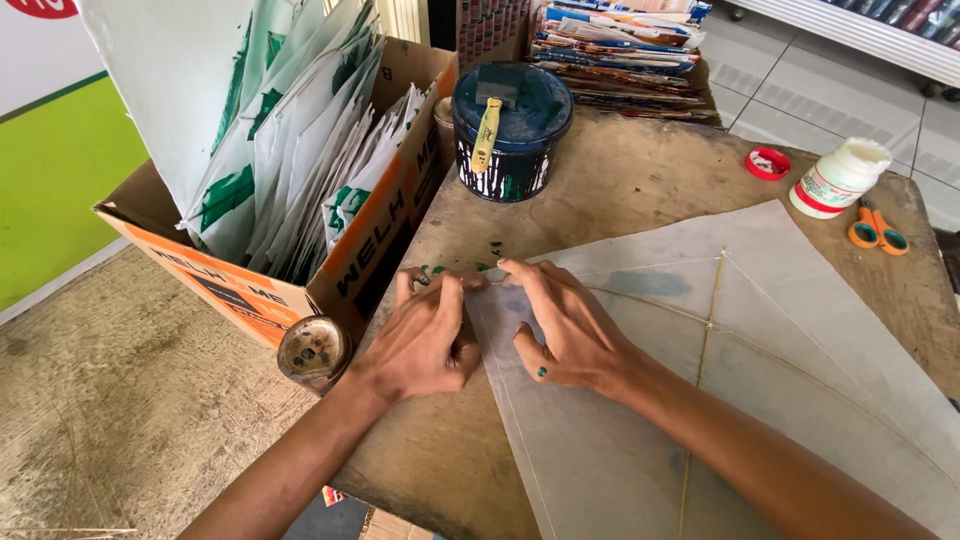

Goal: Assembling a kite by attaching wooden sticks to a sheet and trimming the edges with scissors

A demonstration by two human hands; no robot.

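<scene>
At the near-left corner of the worn brown wooden table (620, 175), both hands press down on the pointed corner of a large pale translucent paper kite sheet (800, 330).

Left hand (425, 335): fingers bent and pinched down on the sheet's tip, where a small green paper patch (455, 268) sits right under the fingertips. Not a closed fist; it pins rather than grips.

Right hand (565, 330): fingers spread, flat on the sheet just beside the left hand, index tip touching the same edge. Nothing enclosed in it.

Key relation: the sheet fans out away from the fingers to the right and toward the wearer; the corner lies directly under both sets of fingertips. Long axis follows the thin straight bamboo spine (705, 350), running from the far edge toward the near edge, right of the right hand. A curved thin stick bows across it. Both hands are equally on the corner; the right one covers more paper.

Beyond the fingers: a dark blue round paint tub (512, 150) with a yellow-handled brush (487, 135) across its lid. Left of the fingers: an orange-and-brown cardboard box (250, 295) stuffed with white-and-green paper sheets (300, 150). Far right: a white plastic glue bottle (838, 178), its red round cap (768, 163), orange-handled scissors (878, 228).

Room: tiled floor beyond, green wall left.
</scene>
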